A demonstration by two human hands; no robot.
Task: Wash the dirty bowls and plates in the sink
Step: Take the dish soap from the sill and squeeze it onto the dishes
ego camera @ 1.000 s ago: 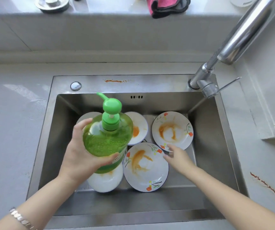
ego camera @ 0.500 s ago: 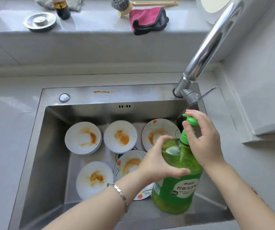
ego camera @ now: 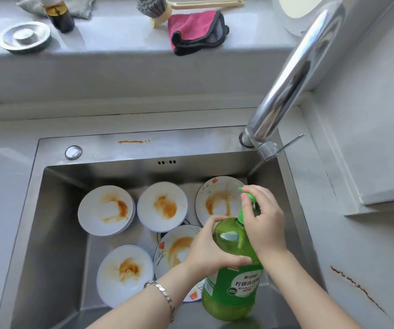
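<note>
Steel sink (ego camera: 191, 143), grey counter around: left hand (ego camera: 211, 252), wrist bent, curls round the shoulder of the green soap bottle (ego camera: 234, 288); right hand (ego camera: 262, 224) grips its pump (ego camera: 248, 195). Stained bowls and plates (ego camera: 162, 205) lie on the basin floor, leftward.

We get bright, cool daylight from the far side, over the pale grey window ledge (ego camera: 120, 47). Hard glare streaks the curved chrome tap spout (ego camera: 293, 74); soft sheen on the brushed stainless steel sink (ego camera: 55, 233), walls darker than floor. Light glows through the translucent green plastic soap bottle (ego camera: 231, 293). Shadows soft. Edges bow, wide-angle. Slightly soft throughout.
</note>
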